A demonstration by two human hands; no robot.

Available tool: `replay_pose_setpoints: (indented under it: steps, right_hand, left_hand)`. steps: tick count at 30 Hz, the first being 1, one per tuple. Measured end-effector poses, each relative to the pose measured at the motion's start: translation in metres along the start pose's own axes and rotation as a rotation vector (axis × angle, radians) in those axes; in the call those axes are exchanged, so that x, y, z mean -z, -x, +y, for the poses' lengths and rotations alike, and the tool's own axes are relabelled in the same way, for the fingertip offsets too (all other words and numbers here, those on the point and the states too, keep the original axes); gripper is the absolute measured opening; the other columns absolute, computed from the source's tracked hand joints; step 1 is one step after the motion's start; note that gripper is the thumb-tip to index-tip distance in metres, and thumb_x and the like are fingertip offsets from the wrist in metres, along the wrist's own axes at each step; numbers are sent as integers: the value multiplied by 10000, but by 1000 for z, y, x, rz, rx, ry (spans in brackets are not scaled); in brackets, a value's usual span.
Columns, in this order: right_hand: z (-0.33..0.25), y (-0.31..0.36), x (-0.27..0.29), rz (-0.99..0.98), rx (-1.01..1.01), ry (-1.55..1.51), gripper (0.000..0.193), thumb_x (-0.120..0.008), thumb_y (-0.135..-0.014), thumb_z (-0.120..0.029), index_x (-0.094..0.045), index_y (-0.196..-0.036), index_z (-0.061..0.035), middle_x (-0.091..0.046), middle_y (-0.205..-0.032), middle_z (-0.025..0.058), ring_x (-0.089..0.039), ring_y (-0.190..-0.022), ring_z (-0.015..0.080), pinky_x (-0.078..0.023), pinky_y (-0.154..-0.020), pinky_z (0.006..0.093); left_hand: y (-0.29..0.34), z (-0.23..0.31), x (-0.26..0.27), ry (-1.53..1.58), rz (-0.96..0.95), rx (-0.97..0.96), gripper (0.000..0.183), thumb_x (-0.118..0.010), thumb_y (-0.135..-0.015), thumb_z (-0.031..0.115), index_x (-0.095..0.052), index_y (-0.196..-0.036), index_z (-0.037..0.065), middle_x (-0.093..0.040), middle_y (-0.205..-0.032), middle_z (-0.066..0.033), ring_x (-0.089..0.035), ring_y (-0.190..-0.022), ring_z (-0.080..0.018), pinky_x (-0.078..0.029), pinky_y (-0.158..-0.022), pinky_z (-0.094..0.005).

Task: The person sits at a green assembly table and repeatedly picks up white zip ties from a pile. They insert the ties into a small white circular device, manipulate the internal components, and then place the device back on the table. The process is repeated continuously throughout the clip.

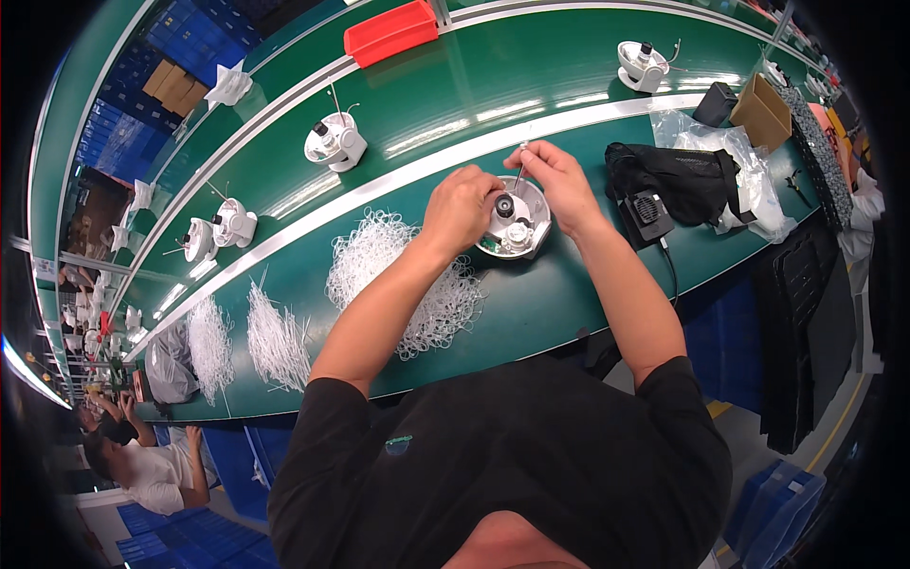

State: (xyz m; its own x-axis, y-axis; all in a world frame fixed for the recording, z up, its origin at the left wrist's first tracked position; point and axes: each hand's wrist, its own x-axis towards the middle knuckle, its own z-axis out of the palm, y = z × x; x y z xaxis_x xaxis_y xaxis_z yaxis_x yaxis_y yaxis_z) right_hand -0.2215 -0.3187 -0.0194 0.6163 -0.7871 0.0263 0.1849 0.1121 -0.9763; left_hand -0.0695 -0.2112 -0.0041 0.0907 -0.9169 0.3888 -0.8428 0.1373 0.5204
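Note:
A round white camera housing [538,226] stands on the green bench in front of me, its inside facing up. In it sit a black lens [504,205] and a small green circuit board [489,245]. My left hand [463,211] is closed at the housing's left rim, fingertips beside the lens; the exact grip is partly hidden. Above the far right rim, my right hand [563,186] pinches a thin grey cable [518,176] that rises out of the housing. The cable's white end [524,145] shows at the fingertips.
White looped ties [372,254] lie heaped left of the housing, with straighter bundles [275,337] farther left. Similar camera units [336,142] stand on the green belt beyond, below a red tray [391,33]. At right are a black bag [664,171] and a black device [646,216].

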Motion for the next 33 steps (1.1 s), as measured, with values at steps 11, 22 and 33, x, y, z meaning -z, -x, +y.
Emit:
replay_pose_setpoints:
  steps: [11, 22, 33]
  right_hand:
    - [-23, 8, 8, -254, 120, 752, 147, -694, -831, -150, -679, -959, -79, -571, -749, 65, -558, -692, 179, -449, -638, 325]
    - [-36, 0, 7, -421, 398, 1168, 137, -687, -826, -128, -660, -931, -45, -618, -911, 120, -601, -962, 338, -474, -830, 430]
    - [-15, -37, 26, -103, 114, 987, 235, -618, -876, -161, -669, -1061, -25, -697, -920, 218, -679, -882, 380, -517, -778, 464]
  left_hand:
    - [3, -7, -2, -58, 57, -67, 70, -711, -783, 67, -671, -825, 28, -633, -801, -127, -625, -808, -334, -506, -732, -432]
    - [3, -11, 6, -78, 118, 8, 89, -694, -814, 97, -632, -808, 33, -619, -801, -136, -617, -761, -339, -495, -696, -439]
    - [-12, -103, 54, 484, 467, 629, 383, -707, -911, 311, -618, -1059, -31, -654, -862, -91, -607, -637, -141, -509, -533, -286]
